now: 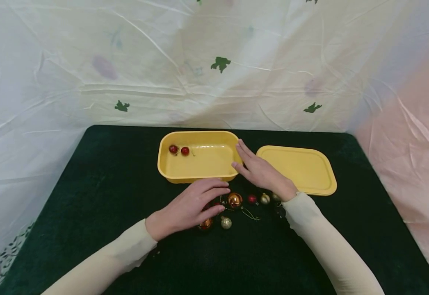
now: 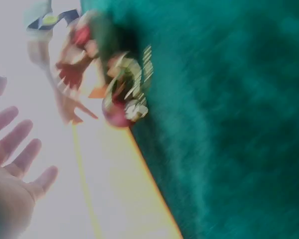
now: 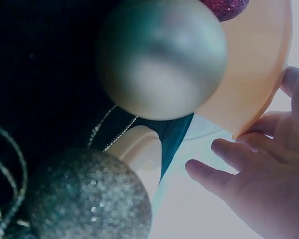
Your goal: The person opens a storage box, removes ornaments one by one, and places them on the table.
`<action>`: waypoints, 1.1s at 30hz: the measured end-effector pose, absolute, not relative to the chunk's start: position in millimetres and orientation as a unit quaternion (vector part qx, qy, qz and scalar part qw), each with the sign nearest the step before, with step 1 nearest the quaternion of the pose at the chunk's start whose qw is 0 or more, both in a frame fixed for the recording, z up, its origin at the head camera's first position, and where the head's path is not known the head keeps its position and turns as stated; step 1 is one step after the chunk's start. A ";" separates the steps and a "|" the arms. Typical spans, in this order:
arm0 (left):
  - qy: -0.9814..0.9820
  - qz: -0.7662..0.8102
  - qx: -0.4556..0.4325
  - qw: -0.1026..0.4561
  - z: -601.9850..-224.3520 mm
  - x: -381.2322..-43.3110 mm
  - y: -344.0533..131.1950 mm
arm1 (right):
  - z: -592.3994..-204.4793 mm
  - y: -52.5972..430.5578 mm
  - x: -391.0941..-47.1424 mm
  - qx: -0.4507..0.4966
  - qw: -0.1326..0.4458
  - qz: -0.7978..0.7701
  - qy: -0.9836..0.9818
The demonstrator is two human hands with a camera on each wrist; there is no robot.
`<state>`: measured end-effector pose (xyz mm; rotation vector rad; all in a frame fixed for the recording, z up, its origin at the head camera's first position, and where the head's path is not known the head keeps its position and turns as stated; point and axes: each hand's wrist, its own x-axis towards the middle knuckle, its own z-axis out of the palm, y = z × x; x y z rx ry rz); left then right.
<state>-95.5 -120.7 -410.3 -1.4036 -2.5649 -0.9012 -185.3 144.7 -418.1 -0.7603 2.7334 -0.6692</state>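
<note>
Two red Christmas baubles [image 1: 185, 151] lie toward the left end of an open yellow container [image 1: 214, 179]. My right hand [image 1: 260, 168] is at the container's right end, fingers extended along the rim; its fingertips meet the container's edge in the right wrist view. Just before the front wall is my left hand [image 1: 190, 203], its fingers loosely extended over the loose baubles and holding nothing visible. Near it lie a shiny orange bauble [image 1: 234, 200] and a glittery gold bauble [image 1: 226, 223]. A smaller red bauble [image 1: 252, 199] and a gold bauble [image 1: 265, 199] lie below the right hand.
A flat yellow lid [image 1: 303, 170] lies right of the container, partly behind the right hand. Dark green cloth [image 1: 100, 196] covers the table, and a pale patterned sheet [image 1: 163, 61] hangs behind its far edge. The left wrist view is blurred.
</note>
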 end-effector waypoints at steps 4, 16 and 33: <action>-0.843 -0.320 -0.428 0.059 -400.4 -103.5 -125.9 | -418.4 144.9 -185.4 -0.259 0.115 -0.229 0.931; -0.874 -0.389 -0.292 0.014 -390.5 -138.1 -146.9 | -418.2 145.8 -184.5 -0.256 0.119 -0.231 0.931; -0.913 -0.331 -0.237 -0.035 -397.5 -190.8 -164.0 | -418.0 147.8 -185.8 -0.263 0.117 -0.234 0.928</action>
